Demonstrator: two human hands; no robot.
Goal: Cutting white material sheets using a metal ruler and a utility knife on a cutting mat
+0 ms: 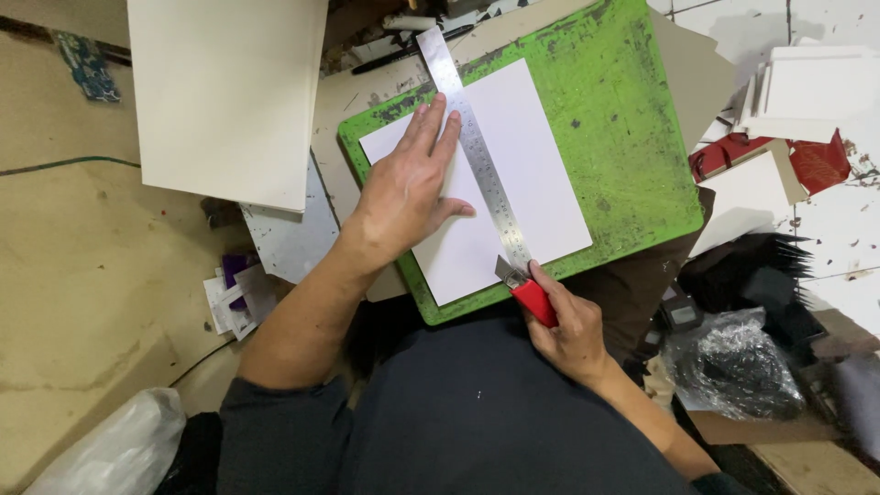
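Head view: one black plastic bag [733,362] at right, contents not visible; one pale bag [119,449] at lower left. One green cutting mat [632,147], scuffed, carries one white sheet [541,183], plain and rectangular. One steel ruler [477,151] lies diagonally across the sheet. Left hand [408,188], fingers flat and spread, presses sheet and ruler. Right hand [573,330] grips one red knife [527,291], blade at the ruler's lower end.

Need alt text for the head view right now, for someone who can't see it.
A left hand presses a long steel ruler onto a white rectangular sheet on a worn green cutting mat, while the right hand holds a red-handled utility knife at the ruler's near end. Pale boards lie around.
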